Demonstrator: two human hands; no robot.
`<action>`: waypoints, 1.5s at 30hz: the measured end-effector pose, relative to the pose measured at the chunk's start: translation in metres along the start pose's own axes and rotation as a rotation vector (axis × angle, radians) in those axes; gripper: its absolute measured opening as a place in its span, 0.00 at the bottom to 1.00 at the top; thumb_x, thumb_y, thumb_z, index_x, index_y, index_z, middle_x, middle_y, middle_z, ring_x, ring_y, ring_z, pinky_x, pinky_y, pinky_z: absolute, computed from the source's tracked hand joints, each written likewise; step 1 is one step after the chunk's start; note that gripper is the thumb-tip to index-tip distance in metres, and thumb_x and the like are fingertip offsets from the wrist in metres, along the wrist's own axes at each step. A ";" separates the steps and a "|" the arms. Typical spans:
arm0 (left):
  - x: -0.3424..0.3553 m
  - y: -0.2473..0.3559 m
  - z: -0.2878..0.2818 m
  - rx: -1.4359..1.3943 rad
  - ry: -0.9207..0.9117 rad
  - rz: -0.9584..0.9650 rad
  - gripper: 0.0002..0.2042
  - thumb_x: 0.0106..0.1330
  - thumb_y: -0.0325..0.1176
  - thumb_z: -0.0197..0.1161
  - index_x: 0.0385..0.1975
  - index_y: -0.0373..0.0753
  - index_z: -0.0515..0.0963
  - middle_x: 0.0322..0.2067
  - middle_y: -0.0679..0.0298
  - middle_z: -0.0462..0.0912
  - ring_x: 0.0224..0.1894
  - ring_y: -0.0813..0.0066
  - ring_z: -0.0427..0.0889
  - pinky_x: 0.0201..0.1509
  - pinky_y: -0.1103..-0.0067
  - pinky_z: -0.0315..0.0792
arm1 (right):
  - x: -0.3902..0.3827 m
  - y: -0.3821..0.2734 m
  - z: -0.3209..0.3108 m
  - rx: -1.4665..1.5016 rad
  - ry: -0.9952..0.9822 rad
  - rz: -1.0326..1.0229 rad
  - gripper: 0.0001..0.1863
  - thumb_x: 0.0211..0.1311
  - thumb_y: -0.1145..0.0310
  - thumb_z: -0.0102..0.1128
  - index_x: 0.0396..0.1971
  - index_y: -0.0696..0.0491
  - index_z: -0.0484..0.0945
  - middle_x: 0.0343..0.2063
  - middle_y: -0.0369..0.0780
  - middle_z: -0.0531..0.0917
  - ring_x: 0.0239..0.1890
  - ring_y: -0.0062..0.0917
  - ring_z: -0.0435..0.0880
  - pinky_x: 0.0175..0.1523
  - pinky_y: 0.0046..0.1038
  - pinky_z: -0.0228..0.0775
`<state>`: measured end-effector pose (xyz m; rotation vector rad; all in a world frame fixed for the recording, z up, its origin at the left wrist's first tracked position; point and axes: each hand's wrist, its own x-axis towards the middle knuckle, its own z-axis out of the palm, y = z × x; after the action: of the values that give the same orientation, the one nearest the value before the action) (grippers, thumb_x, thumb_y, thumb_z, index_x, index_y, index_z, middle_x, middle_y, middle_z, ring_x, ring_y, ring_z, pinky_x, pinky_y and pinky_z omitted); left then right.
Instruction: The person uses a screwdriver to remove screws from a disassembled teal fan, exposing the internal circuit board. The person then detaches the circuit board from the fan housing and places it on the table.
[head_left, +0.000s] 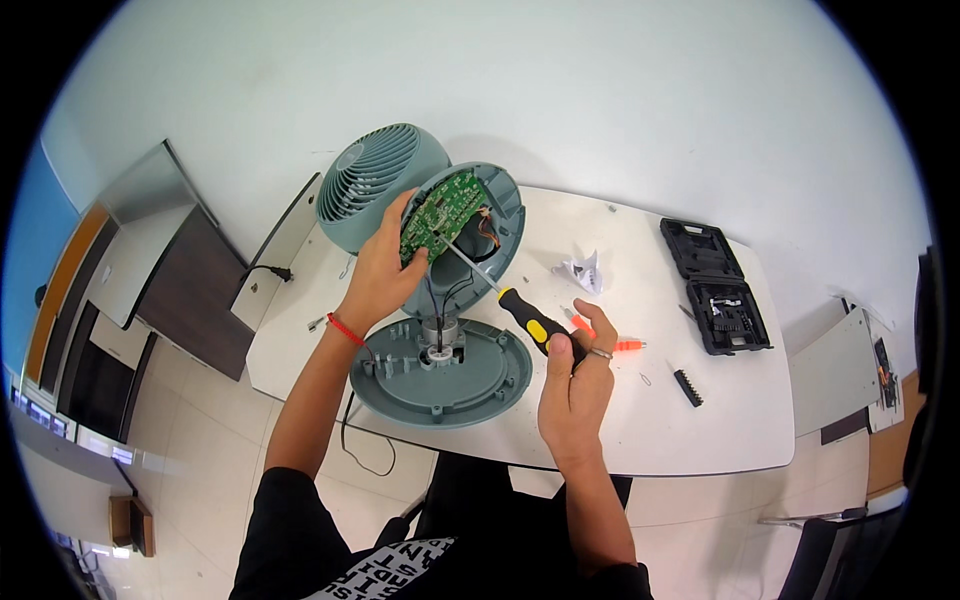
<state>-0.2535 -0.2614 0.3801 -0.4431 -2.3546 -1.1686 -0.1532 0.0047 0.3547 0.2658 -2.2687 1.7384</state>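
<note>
Screwdriver was up at the circuit board!
Head view: my right hand had its fingers clamped round the handle, while my left hand gripped the board's left edge at the open grey-green shell.

Looks down and forward from the person's head, above the near edge of the white surface. Sits close enough to meet the forearms at the lower part of the view, with left hand and right hand either side of the middle. Reaches on to the wall beyond and floor below. Spreads wide, upright, bending straight edges near the round rim.
</note>
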 end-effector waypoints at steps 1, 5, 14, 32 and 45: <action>0.000 0.001 -0.001 -0.008 -0.007 -0.009 0.36 0.66 0.22 0.62 0.74 0.38 0.56 0.60 0.43 0.77 0.59 0.43 0.80 0.62 0.64 0.72 | 0.001 0.000 0.001 -0.022 0.030 -0.034 0.46 0.56 0.78 0.65 0.72 0.54 0.50 0.59 0.49 0.68 0.47 0.33 0.76 0.58 0.35 0.70; 0.000 -0.008 0.005 0.197 0.139 0.250 0.37 0.65 0.27 0.66 0.74 0.41 0.57 0.65 0.44 0.71 0.58 0.44 0.80 0.62 0.62 0.75 | 0.003 -0.001 0.021 0.018 0.281 -0.400 0.34 0.70 0.73 0.59 0.71 0.57 0.55 0.52 0.48 0.73 0.41 0.28 0.78 0.49 0.29 0.73; 0.001 -0.004 0.000 0.350 0.173 0.295 0.13 0.65 0.26 0.70 0.49 0.46 0.84 0.70 0.58 0.69 0.64 0.56 0.76 0.55 0.69 0.80 | -0.002 0.005 0.022 0.333 0.130 -0.186 0.21 0.76 0.72 0.53 0.64 0.60 0.64 0.50 0.45 0.76 0.37 0.19 0.80 0.45 0.22 0.74; 0.020 0.025 -0.007 0.712 0.108 0.611 0.07 0.58 0.26 0.71 0.35 0.36 0.84 0.57 0.66 0.82 0.62 0.60 0.77 0.63 0.66 0.71 | 0.000 0.011 0.018 0.500 0.138 -0.165 0.12 0.78 0.72 0.53 0.55 0.58 0.69 0.39 0.43 0.81 0.35 0.18 0.81 0.44 0.22 0.74; 0.000 0.116 0.042 0.542 -0.082 0.641 0.08 0.57 0.23 0.70 0.36 0.35 0.81 0.45 0.64 0.84 0.55 0.61 0.80 0.58 0.67 0.72 | -0.048 0.004 -0.073 0.414 0.414 -0.343 0.13 0.71 0.75 0.61 0.51 0.61 0.72 0.46 0.42 0.75 0.30 0.17 0.78 0.36 0.18 0.71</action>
<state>-0.2092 -0.1597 0.4333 -0.9546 -2.2070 -0.2139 -0.1013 0.0756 0.3532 0.3174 -1.4725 1.8506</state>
